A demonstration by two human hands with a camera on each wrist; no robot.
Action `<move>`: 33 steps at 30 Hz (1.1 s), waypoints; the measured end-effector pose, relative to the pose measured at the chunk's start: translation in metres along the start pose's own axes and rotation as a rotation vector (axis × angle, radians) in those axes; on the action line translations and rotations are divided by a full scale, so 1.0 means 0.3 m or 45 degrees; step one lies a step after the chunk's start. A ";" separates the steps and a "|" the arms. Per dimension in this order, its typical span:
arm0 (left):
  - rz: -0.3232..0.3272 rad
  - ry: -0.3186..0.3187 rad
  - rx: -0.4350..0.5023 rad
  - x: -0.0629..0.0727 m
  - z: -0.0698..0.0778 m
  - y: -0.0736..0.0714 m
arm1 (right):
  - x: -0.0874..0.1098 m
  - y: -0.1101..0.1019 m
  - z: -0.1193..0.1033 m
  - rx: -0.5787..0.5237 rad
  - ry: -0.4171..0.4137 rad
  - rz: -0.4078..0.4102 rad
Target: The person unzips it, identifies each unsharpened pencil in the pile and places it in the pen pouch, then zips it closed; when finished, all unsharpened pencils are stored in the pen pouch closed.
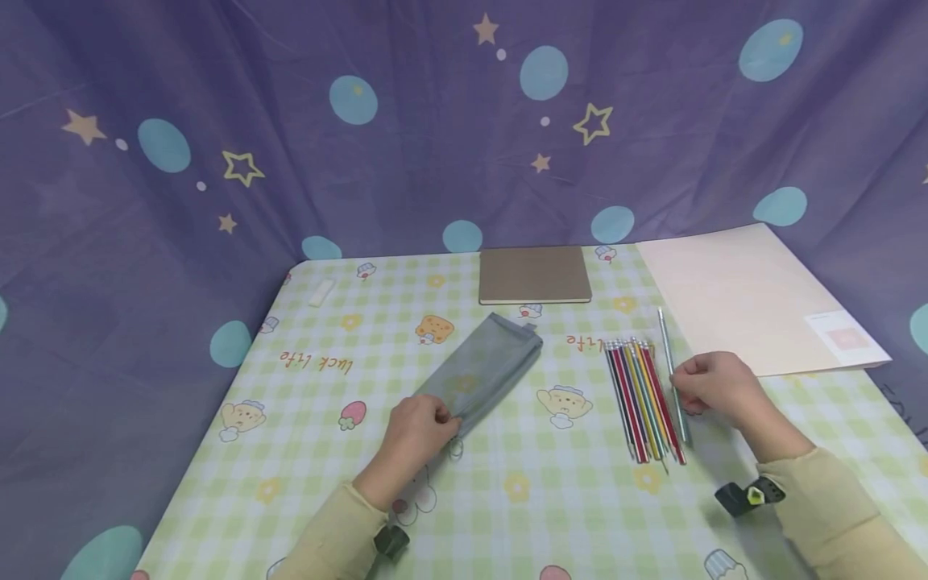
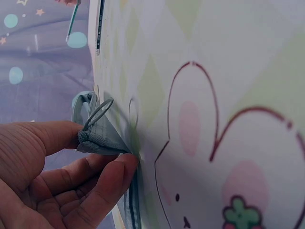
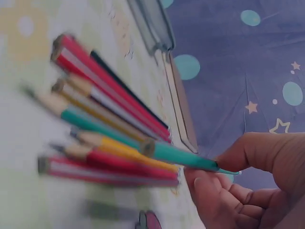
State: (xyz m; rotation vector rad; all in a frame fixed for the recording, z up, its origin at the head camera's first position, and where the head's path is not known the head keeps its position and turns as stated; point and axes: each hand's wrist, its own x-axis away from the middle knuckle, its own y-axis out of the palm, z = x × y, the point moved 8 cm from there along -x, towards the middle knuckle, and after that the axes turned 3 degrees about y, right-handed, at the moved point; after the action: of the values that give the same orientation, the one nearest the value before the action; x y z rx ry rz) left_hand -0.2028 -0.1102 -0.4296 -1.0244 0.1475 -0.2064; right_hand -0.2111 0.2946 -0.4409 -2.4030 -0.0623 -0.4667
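My left hand (image 1: pixel 416 435) pinches the near end of a grey-blue fabric pencil case (image 1: pixel 482 362), which lies slantwise on the table. In the left wrist view, a cord loop (image 2: pixel 97 114) stands up at the pinched end of the case. My right hand (image 1: pixel 716 388) pinches a teal pencil (image 1: pixel 665 346) between thumb and fingers. The right wrist view shows this held pencil (image 3: pixel 183 156) raised over the others. Just left of it lies a row of several pencils (image 1: pixel 641 403) in red, yellow, teal and dark colours, side by side.
A brown notebook (image 1: pixel 535 275) lies at the table's back edge. To the right is a large cream folder or sheet (image 1: pixel 747 298) with a white label. A white eraser-like block (image 1: pixel 322 292) sits at the back left. A purple curtain (image 1: pixel 435 161) hangs behind the checked tablecloth (image 1: pixel 290 451).
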 end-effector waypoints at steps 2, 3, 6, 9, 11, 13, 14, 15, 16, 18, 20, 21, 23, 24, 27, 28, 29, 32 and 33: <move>-0.001 -0.001 -0.004 0.000 0.000 0.000 | -0.007 0.017 -0.003 -0.105 0.026 -0.025; -0.002 0.000 -0.006 0.000 0.001 0.000 | -0.010 0.026 -0.005 -0.154 0.039 -0.039; -0.003 0.000 -0.012 -0.001 0.002 -0.001 | -0.019 0.062 -0.016 -0.264 0.035 -0.088; -0.003 -0.002 -0.013 -0.001 0.003 -0.001 | -0.024 0.098 -0.032 -0.372 0.013 -0.124; -0.002 -0.003 -0.014 -0.001 0.004 -0.001 | -0.025 0.126 -0.049 -0.445 -0.015 -0.157; -0.001 -0.004 -0.015 -0.001 0.004 -0.001 | -0.023 0.157 -0.067 -0.525 -0.032 -0.192; 0.000 -0.003 -0.017 0.000 0.005 -0.001 | -0.021 0.175 -0.077 -0.560 -0.038 -0.213; 0.002 -0.001 -0.020 0.000 0.005 -0.001 | -0.019 0.193 -0.088 -0.591 -0.047 -0.239; 0.003 -0.001 -0.023 0.000 0.005 -0.002 | -0.016 0.213 -0.098 -0.621 -0.053 -0.268; 0.010 0.000 -0.023 0.000 0.005 -0.002 | -0.011 0.253 -0.117 -0.664 -0.055 -0.325; 0.015 -0.003 -0.021 0.000 0.004 -0.003 | -0.006 0.295 -0.134 -0.687 -0.046 -0.380; 0.017 -0.004 -0.020 0.001 0.004 -0.003 | -0.004 0.315 -0.142 -0.690 -0.042 -0.407; 0.020 -0.009 -0.017 0.001 0.004 -0.003 | 0.003 0.353 -0.157 -0.693 -0.031 -0.454; 0.021 -0.011 -0.018 0.001 0.003 -0.003 | 0.007 0.372 -0.164 -0.693 -0.026 -0.476; 0.024 -0.015 -0.024 0.001 0.003 -0.003 | 0.022 0.424 -0.186 -0.690 -0.033 -0.553; 0.023 -0.016 -0.024 0.001 0.002 -0.002 | 0.027 0.441 -0.192 -0.692 -0.034 -0.580; 0.022 -0.017 -0.025 0.001 0.002 -0.001 | 0.031 0.458 -0.198 -0.693 -0.037 -0.606; 0.017 -0.014 -0.027 0.002 0.001 0.001 | 0.036 0.498 -0.214 -0.698 -0.037 -0.655; 0.018 -0.012 -0.028 0.002 0.001 0.001 | 0.035 0.509 -0.220 -0.698 -0.035 -0.661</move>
State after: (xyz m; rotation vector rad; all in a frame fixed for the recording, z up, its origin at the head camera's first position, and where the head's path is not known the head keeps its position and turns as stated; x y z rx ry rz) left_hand -0.2022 -0.1098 -0.4297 -1.0462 0.1484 -0.1875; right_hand -0.1967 0.1345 -0.4852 -2.9269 -0.6589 -0.7636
